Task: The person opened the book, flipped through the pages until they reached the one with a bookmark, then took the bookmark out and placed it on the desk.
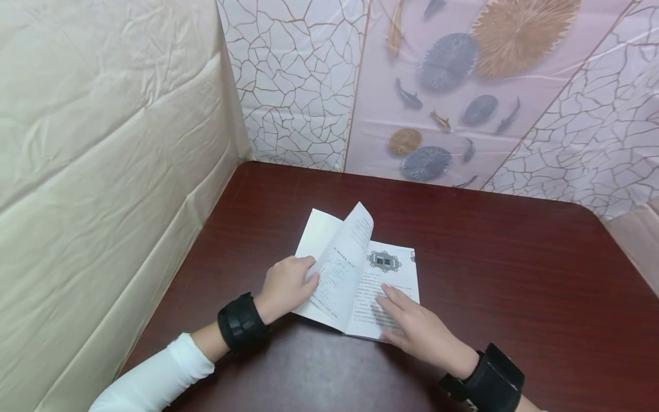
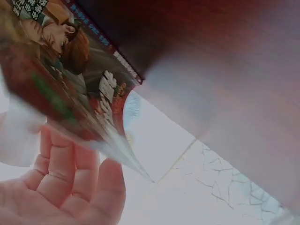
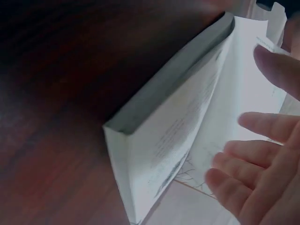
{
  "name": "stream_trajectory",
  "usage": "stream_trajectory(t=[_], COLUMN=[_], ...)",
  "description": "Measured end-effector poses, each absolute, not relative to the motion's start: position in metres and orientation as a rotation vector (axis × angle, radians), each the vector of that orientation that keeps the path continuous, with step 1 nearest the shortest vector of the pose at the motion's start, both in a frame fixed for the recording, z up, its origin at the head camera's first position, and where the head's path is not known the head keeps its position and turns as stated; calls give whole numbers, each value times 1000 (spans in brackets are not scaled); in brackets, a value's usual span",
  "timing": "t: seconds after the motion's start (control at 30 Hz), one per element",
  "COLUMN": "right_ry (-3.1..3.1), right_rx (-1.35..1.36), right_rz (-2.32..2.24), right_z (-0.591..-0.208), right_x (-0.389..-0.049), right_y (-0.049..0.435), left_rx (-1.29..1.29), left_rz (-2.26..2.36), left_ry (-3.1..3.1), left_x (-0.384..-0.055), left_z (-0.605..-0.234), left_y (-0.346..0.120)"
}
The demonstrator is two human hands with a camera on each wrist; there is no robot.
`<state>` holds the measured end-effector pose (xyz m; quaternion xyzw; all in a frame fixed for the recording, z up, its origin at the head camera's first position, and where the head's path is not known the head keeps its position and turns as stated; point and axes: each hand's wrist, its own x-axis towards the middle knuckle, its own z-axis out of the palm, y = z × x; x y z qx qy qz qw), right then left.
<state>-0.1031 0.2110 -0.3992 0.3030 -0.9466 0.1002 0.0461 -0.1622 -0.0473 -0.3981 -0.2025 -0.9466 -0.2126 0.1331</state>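
An open paperback book (image 1: 365, 300) lies on the dark red-brown table, seen in the head view. One printed leaf (image 1: 340, 269) stands raised and curved over the left side. At the left edge of the book is my left hand (image 1: 288, 286), thumb and fingertips right at the raised leaf. The left wrist view catches the illustrated cover (image 2: 61, 70) from outside, with the relaxed fingers (image 2: 63, 164) along its edge. My right hand (image 1: 422, 332) is spread over the lower right page, which bears a dark ornament. In the right wrist view its fingers are extended, holding nothing, beside the thick page block (image 3: 173, 93).
The table (image 1: 515, 274) reaches to the back and right around the book. A cream cloth wall (image 1: 128, 171) runs along the left side. Behind stands a patterned backdrop (image 1: 298, 86) with fish and lily pads. Black bands (image 1: 242, 321) circle both wrists.
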Motion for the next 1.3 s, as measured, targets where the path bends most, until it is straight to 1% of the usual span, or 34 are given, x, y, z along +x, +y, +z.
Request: stream_trajectory(t=[0.33,0.8,1.3], right_ry=[-2990,-3139,-3181], right_rx=[945,905,876], right_rz=[336,349,350], right_z=[-407,-407,-408], right_x=[-104,-104,-104], right_y=[217,217,216], left_rx=[-631,-756,-711], left_rz=[-571,-329,-291], left_ry=[-2767,-2701,-2771], left_x=[-156,-155,-156], left_z=[-401,-405,-411], left_y=[-59,-63,-65])
